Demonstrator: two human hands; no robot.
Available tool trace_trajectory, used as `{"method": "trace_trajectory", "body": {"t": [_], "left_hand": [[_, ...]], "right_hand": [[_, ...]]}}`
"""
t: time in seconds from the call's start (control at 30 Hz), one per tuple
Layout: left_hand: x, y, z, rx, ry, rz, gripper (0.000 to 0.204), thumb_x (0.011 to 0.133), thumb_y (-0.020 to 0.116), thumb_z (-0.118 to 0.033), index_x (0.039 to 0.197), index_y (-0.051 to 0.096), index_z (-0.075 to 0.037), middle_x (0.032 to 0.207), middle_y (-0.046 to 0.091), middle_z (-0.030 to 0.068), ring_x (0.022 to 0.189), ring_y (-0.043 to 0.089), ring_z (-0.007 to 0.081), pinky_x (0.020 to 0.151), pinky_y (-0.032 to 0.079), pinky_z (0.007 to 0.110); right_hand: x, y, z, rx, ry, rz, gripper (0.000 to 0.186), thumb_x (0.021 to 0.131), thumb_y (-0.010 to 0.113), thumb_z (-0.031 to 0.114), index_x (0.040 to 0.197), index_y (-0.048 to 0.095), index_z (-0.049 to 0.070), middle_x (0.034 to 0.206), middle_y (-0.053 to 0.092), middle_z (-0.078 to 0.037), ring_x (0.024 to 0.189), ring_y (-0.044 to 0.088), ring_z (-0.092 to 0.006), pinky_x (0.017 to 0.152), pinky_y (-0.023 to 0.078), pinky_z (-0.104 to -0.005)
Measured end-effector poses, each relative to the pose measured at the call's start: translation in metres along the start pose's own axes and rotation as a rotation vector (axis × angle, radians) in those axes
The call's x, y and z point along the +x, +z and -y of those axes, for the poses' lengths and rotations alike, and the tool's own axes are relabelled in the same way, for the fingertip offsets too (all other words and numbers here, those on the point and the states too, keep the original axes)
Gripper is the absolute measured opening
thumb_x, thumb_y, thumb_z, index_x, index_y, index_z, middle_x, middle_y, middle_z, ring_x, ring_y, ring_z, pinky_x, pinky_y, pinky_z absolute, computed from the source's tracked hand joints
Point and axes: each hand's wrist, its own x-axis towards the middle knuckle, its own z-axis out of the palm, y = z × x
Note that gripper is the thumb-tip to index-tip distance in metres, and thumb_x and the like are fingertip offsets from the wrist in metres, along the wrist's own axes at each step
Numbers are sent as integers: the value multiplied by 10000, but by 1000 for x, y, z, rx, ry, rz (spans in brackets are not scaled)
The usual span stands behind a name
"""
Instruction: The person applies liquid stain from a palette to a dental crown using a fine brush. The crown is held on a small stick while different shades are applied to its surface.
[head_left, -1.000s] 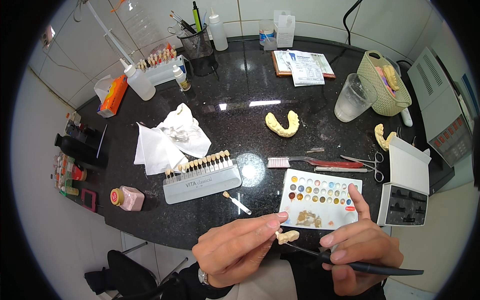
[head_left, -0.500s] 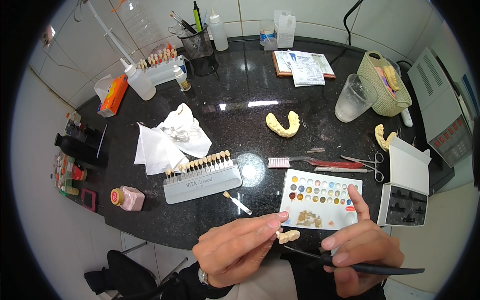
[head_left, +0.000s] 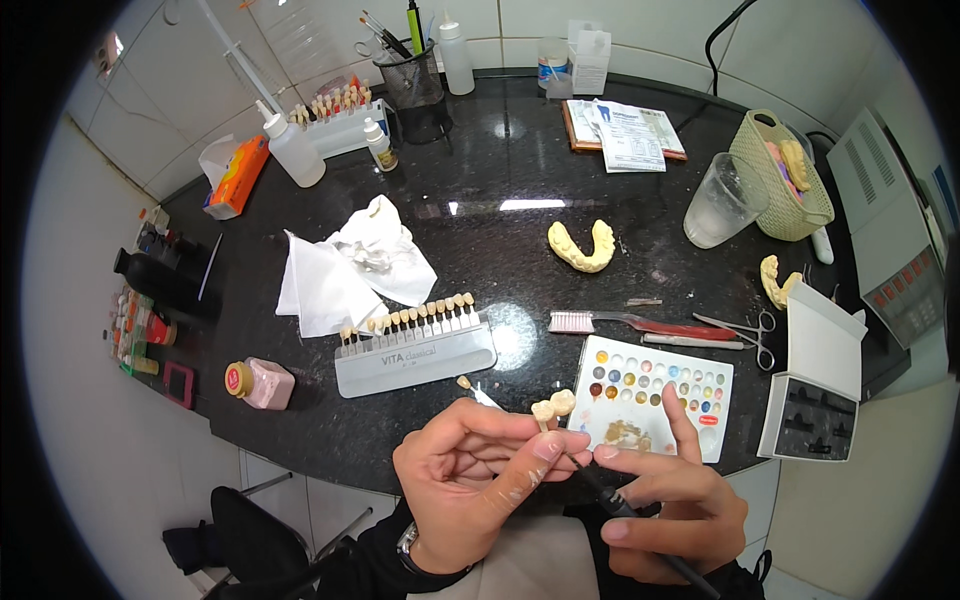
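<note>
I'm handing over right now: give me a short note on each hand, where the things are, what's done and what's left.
Left hand: pinches a small tooth piece by its stem, above the table edge.
Right hand: holds a thin dark brush, tip close under the piece.
Colour palette lies just behind the hands, shade guide to its left.
Done: piece picked up, brush in hand.
Left: how much colouring remains cannot be told.

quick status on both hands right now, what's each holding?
Left hand: closed, pinching a small tooth piece on a pin at the fingertips.
Right hand: closed around a thin dark brush.
</note>
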Motion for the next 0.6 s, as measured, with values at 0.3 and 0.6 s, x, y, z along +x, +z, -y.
{"method": "trace_trajectory", "body": {"t": [0.3, 0.6], "left_hand": [[1, -3, 0, -30, -17, -11, 143, 771, 585, 2, 774, 443, 15, 707, 606, 236, 618, 640, 232, 538, 550, 283], [0, -5, 4, -84, 54, 39, 147, 772, 586, 11, 798, 441, 20, 774, 594, 274, 691, 638, 264, 585, 554, 315]], "right_hand": [[0, 10, -1, -34, 2, -83, 93, 681, 671, 128, 640, 589, 141, 652, 537, -1, 796, 628, -248, 934, 196, -658], [-2, 8, -11, -47, -125, -123, 142, 766, 618, 199, 713, 516, 116, 600, 523, -9, 734, 627, -236, 943, 212, -635]]}}
